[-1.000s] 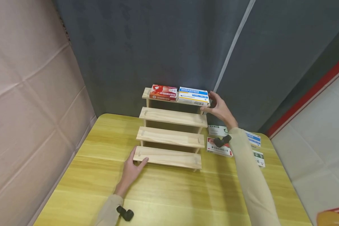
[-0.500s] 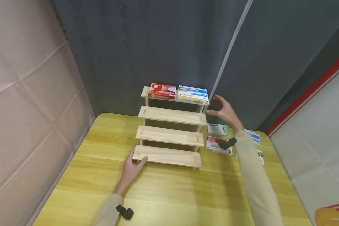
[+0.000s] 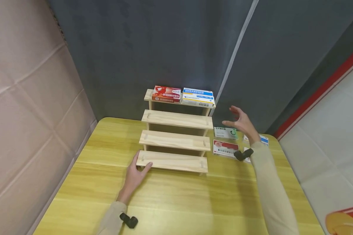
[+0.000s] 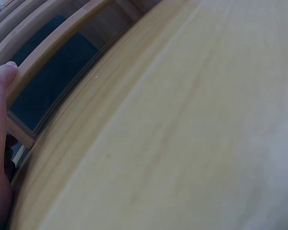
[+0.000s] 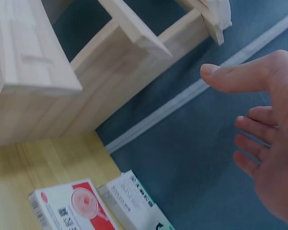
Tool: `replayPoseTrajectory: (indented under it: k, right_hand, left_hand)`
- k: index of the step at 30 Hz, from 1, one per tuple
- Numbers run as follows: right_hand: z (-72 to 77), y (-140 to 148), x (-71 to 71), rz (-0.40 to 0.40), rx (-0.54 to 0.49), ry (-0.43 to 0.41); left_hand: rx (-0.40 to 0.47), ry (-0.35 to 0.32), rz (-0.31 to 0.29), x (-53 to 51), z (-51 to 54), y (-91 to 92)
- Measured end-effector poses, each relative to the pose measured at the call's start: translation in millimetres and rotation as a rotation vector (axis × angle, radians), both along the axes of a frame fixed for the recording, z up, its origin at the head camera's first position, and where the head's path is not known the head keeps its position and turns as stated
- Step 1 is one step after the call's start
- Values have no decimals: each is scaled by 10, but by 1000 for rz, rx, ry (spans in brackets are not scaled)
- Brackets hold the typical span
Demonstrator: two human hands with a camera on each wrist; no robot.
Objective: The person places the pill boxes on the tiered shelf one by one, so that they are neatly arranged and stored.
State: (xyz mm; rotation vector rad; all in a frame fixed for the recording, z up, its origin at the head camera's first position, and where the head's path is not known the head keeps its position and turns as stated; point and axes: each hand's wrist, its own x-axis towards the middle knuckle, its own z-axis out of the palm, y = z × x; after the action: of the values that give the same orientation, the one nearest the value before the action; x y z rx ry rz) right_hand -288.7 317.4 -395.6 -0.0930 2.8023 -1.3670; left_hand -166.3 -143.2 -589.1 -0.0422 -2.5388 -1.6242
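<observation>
On the worktop, the wooden rack is gripped at its lowest shelf by the left hand. The right hand, empty and half spread, is held near the boxes laid beside the rack.

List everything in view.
Table: 1, yellow, below
Rack: 1, pale wood, on table
Red box: 1, red, top step
Blue-striped boxes: 2, white, top step, table
Green-marked box: 1, white, beside rack
Red-marked box: 1, white, beside rack
Obscured box: 1, white, on table
Backdrop: 1, grey, behind
Side panels: 2, pale, flanking
Cameras: 2, black, wrists
Sleeves: 2, beige, forearms
Left hand: 1, bare, gripping bottom step
Right hand: 1, bare, right of rack
</observation>
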Motion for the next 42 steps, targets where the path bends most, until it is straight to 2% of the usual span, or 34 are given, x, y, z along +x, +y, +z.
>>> replayPoseTrajectory:
  k: [5, 14, 22, 28, 34, 42]
  right_hand:
    - [-95, 75, 48, 5, -5, -32]
    - [-284, 232, 146, -35, -48, -118]
    - [-428, 331, 245, -15, -52, -159]
    - [-557, 383, 299, -6, -17, -168]
    - [-690, 423, 343, -11, 2, -229]
    - [-824, 444, 389, 20, 4, -212]
  left_hand:
    - [-4, 1, -2, -5, -6, -11]
    - [-4, -6, -2, -5, -25, 1]
    - [-1, -3, 3, -5, -30, 2]
    - [-2, 8, 4, -9, -24, 2]
    - [0, 19, 2, -17, -18, 2]
    - [-1, 19, 0, -11, -15, -1]
